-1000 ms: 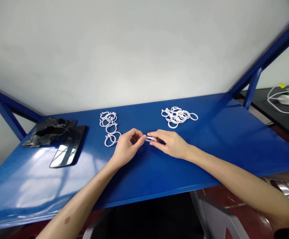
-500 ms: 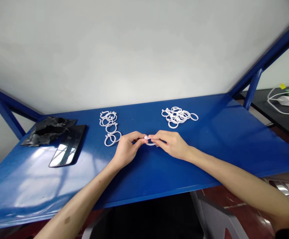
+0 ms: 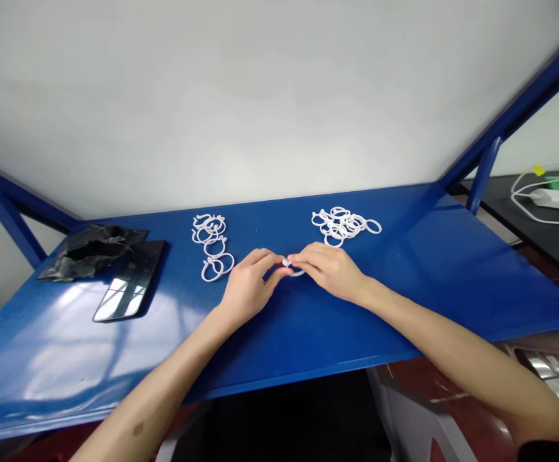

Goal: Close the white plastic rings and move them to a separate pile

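Observation:
Between my two hands is a white plastic ring, mostly covered by the fingers. My left hand pinches it from the left with thumb and fingertips. On the other side, my right hand grips the ring near a small white knob. To the left lies a loose group of white rings, several of them showing a gap with knobbed or hooked ends. Farther back on the right, a pile of similar white rings overlaps in a heap.
The blue table meets a pale wall behind. A phone lies at the left, beside a crumpled black plastic bag. Blue metal struts rise at both ends. A white charger with cable rests on a dark table at the right.
Both hands still hold the ring at nearly the same place. My left thumb and the right fingers have shifted slightly around it. The view has tilted a little.

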`<state>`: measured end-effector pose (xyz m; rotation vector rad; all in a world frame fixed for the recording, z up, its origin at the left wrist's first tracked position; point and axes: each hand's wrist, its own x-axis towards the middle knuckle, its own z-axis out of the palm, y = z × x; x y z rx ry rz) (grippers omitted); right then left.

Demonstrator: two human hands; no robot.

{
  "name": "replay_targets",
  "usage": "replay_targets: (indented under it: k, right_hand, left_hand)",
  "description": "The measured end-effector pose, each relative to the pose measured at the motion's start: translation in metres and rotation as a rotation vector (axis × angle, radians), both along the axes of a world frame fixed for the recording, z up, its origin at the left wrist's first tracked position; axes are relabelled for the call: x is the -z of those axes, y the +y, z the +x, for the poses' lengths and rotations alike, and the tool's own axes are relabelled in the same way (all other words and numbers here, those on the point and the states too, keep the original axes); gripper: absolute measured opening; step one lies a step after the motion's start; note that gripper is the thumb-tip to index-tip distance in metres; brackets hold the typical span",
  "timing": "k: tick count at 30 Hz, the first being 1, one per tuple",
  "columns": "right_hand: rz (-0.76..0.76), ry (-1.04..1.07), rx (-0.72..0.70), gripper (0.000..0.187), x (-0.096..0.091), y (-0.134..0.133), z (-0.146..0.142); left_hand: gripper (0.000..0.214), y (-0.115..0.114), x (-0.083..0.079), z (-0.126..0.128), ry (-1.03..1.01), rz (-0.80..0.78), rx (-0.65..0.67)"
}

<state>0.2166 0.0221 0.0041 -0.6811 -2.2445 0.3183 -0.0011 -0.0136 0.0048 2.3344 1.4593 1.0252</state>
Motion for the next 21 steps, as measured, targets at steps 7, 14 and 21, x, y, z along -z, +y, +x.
replay_targets:
  k: [7,14,21]
  right_hand:
    - [0.042,0.127,0.601,0.017,-0.006,0.051,0.049]
    - [0.027,0.037,0.727,0.026,0.009,0.076,0.073]
    - [0.101,0.046,0.638,0.021,0.001,0.057,0.055]
  left_hand:
    - [0.033,0.011,-0.006,-0.047,0.591,0.061,-0.453]
    - [0.027,0.017,0.004,-0.06,0.557,-0.007,-0.3]
    - [0.008,0.009,0.001,-0.031,0.333,0.014,-0.196]
